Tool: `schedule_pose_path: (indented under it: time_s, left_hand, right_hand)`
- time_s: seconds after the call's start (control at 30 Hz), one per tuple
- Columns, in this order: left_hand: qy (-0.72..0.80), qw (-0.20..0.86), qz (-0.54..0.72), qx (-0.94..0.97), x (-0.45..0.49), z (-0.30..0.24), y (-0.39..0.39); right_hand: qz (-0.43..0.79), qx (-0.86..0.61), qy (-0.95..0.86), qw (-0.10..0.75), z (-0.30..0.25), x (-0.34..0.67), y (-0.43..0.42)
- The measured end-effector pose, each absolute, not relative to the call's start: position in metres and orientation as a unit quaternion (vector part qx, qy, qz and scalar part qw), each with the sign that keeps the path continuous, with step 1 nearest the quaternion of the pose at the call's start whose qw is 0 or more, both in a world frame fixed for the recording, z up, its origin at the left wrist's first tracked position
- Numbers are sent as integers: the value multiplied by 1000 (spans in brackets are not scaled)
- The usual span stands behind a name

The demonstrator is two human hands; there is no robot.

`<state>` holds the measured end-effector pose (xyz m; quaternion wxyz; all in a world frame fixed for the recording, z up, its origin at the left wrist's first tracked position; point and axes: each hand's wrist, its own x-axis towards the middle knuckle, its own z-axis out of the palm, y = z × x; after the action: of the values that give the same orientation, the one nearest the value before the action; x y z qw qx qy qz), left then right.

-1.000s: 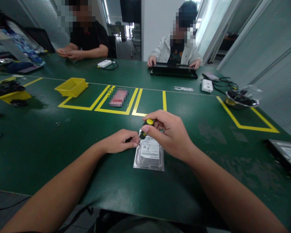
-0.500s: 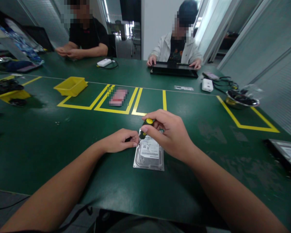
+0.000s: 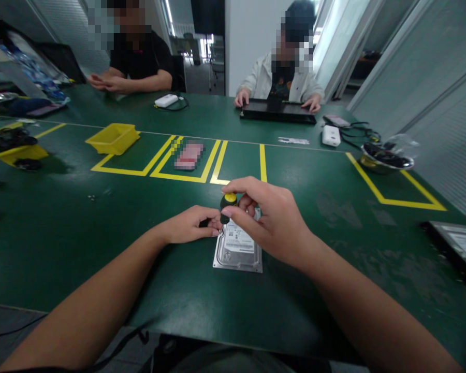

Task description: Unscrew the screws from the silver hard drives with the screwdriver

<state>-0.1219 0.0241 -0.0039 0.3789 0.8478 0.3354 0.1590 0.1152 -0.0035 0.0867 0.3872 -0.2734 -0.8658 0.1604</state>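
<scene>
Filling most of the view, the green surface runs from near to far, marked with yellow tape. Beyond its far edge are two people: one in black, left of centre, hands together, and one in a white jacket, right of centre, both hands on a black panel. On the right lies a black unit with a pale label. A yellow bin stands left of centre; a second bin, at the left edge, is heaped with dark parts. A metal bowl sits far right, also holding dark parts.

The right hand is closed round a screwdriver, forefinger reaching over its yellow cap. The left hand is half curled, fingertips at the left edge of the drive; I cannot tell whether they pinch anything. The drive lies flat, label up, in the near middle, partly beneath the right hand. The screwdriver is over the drive's far left part, its tip hidden. Smallest are some bits on the left.
</scene>
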Motion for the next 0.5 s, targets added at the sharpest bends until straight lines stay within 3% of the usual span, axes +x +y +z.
schedule_pose_path:
  time_s: [0.5]
  left_hand:
    - [333, 370, 166, 851, -122, -4, 23]
  right_hand:
    - [212, -249, -855, 403, 88, 113, -4]
